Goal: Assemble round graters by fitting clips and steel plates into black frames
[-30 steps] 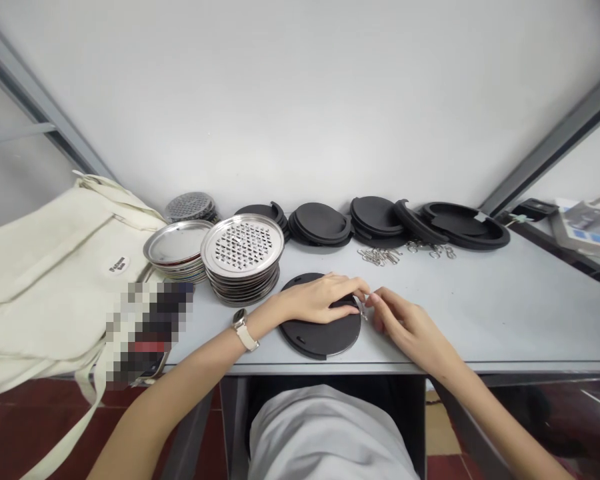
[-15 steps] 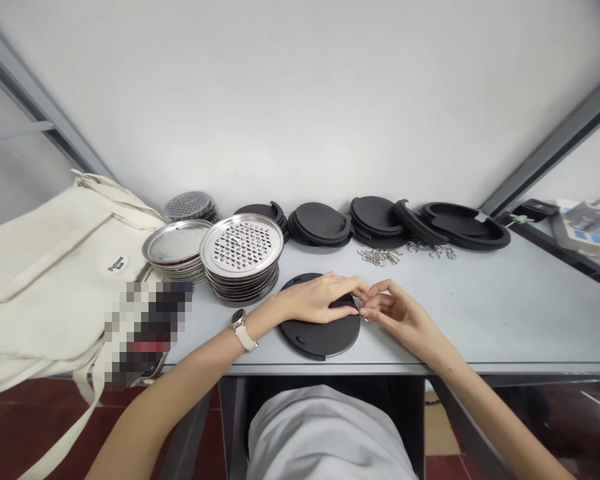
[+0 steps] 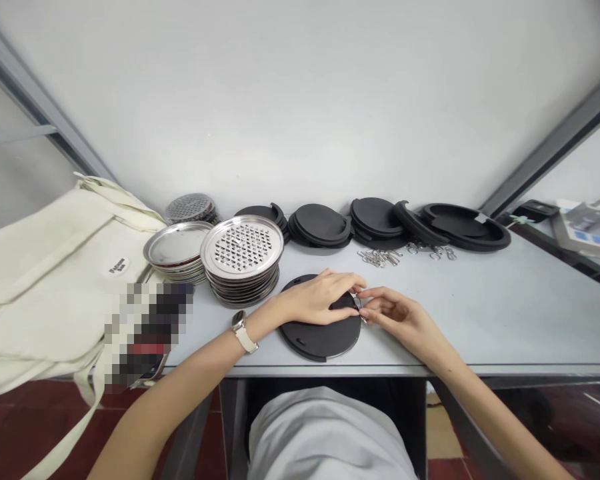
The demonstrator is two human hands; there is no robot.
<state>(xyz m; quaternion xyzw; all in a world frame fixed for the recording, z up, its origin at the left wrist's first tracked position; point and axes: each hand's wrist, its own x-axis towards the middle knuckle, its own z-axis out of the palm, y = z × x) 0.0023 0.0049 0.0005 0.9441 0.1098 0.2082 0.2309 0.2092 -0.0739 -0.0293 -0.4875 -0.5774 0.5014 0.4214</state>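
A round black disc [image 3: 325, 340] with small slots lies flat on the table near its front edge. My left hand [image 3: 325, 298] reaches across its top, palm down, with the thumb and fingers closed at the disc's right edge. There my right hand [image 3: 397, 317] pinches a small metal clip [image 3: 363, 317] between thumb and forefinger, touching the rim. The fingers partly hide the clip, so I cannot tell how it sits on the disc. Behind lie several loose metal clips [image 3: 380, 257].
Stacked metal grater discs [image 3: 243, 247] and plain metal discs [image 3: 179, 243] stand at the left, beside a cream cloth bag [image 3: 55, 267]. More black discs [image 3: 323, 223] and large black rings [image 3: 500, 235] line the wall. Boxes [image 3: 587, 227] sit at the far right.
My right hand's fingers have shifted slightly at the disc's edge, and the forefinger is straighter. The left hand and the disc stay in place.
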